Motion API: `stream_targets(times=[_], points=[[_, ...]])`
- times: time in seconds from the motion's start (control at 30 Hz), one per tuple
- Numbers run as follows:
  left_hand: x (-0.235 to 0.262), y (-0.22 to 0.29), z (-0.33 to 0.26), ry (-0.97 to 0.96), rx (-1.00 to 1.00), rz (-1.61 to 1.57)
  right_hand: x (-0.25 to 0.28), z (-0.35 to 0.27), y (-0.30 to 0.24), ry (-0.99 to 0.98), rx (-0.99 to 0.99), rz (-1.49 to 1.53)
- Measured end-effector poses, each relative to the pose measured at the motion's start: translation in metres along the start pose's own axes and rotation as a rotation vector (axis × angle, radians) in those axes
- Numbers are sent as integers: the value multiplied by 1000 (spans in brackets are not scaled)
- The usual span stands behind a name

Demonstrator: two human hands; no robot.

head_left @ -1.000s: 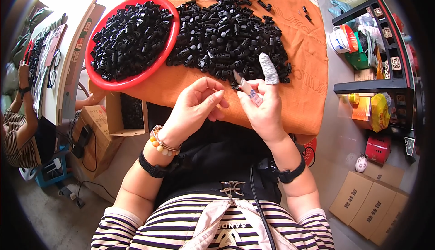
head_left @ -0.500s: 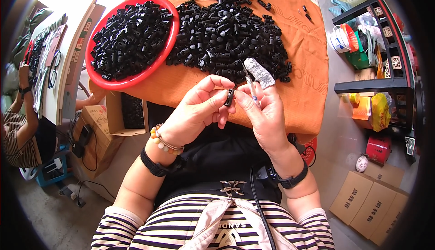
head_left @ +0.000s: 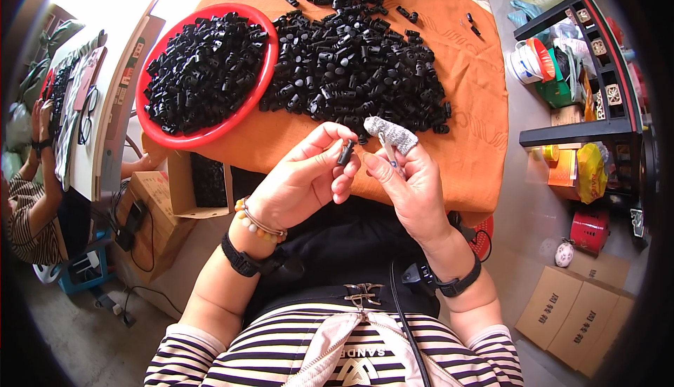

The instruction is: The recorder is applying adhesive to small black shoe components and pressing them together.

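In front of my chest, my left hand (head_left: 298,176) pinches one small black plastic cord lock (head_left: 346,152) between thumb and fingers, tilted. Just to its right, my right hand (head_left: 419,194) is closed round a slim, pale, pen-like tool (head_left: 390,154); its exact kind is unclear. A grey knitted finger sleeve (head_left: 399,136) covers my right index finger and hides part of the tool. The tool and the cord lock are apart. Beyond my hands, a large heap of similar black pieces (head_left: 351,71) lies on the orange tablecloth (head_left: 470,113).
A red basin (head_left: 269,78) full of black pieces stands left of the heap. Cardboard boxes (head_left: 165,208) sit below the table's left side. A person in a striped top (head_left: 42,208) works at another table far left. A black shelf (head_left: 579,133) and cartons (head_left: 576,313) stand right.
My right hand has drawn slightly away from the cord lock, and its sleeved finger has bent lower over the tool. My left hand has tilted the cord lock and still grips it.
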State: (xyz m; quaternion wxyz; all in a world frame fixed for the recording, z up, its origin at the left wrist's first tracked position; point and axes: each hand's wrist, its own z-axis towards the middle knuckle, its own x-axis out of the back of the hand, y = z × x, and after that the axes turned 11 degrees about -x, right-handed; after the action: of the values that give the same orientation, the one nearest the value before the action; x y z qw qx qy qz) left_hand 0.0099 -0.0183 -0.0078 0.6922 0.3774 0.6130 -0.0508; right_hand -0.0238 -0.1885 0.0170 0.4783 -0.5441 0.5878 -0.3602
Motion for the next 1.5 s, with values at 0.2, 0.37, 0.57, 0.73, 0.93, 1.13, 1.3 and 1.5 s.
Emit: stream_targets(times=[0.2,0.37,0.57,0.73,0.93,1.13,1.3,1.5], points=[[-2,-3,0,10,49,-31,-3,2,2,-52,25,122],[-10,-7,0,74,23,142,-9,5,2,-62,53,196],[-2,-8,-2,4,-28,263,-8,6,4,-22,56,86],[-11,-4,-2,-2,49,222,-3,4,0,-32,0,55],[-8,-7,-1,-12,31,205,-7,3,2,-34,26,120],[-14,-9,-2,81,-7,320,-7,4,0,44,100,-82],[-10,-2,-2,85,16,125,-4,2,2,20,132,-33],[-5,4,-4,128,32,-3,-2,-5,1,27,107,-87]])
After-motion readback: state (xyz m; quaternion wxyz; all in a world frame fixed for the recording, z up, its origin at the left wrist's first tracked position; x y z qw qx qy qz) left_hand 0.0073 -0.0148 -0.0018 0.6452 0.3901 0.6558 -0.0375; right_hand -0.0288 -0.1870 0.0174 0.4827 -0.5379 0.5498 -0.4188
